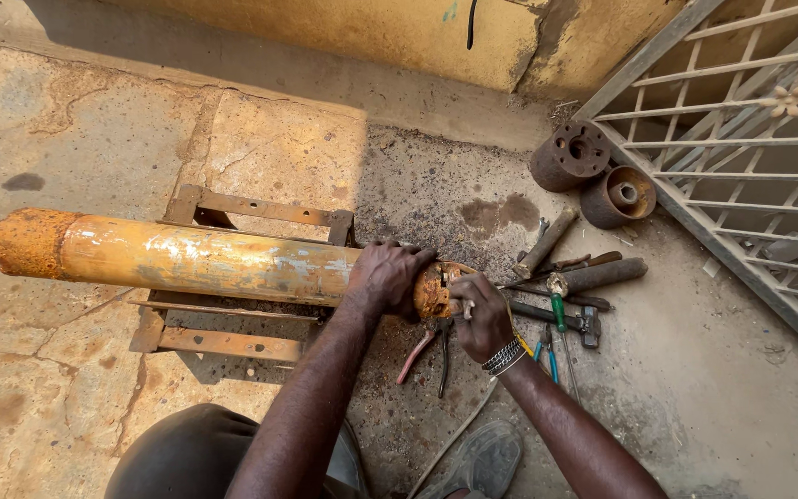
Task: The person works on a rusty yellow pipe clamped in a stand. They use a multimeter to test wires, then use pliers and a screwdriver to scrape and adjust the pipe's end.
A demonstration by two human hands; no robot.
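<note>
Left hand [386,275] clamped palm-down over the top of the yellow cylinder [196,259], just short of its rusty end cap [433,289]; fingers curled over the far side. Reads as a steadying hold, to keep the round body from rolling. Right hand [480,316] closed at the face of the cap, fingertips pinched on something small and pale; too small to tell what. A metal bracelet sits on that wrist.

Cylinder lies lengthwise across a low rusty metal frame [233,344], which lifts it off the concrete floor [66,120]; the worked end overhangs the frame's right edge, so the cap is reachable from below and head-on.

Cylinder: long, yellow paint flaked and scuffed to bare patches, heavy orange rust at both ends.

Pliers [427,349] with reddish handles on the floor directly under the cap. Past the right hand, a loose spread of tools within reach: green-handled screwdriver [558,312], hammer [570,319], rusty rods [602,273]. Two rusty round parts [593,171] near the wall, beside a leaning metal grille [741,166].
</note>
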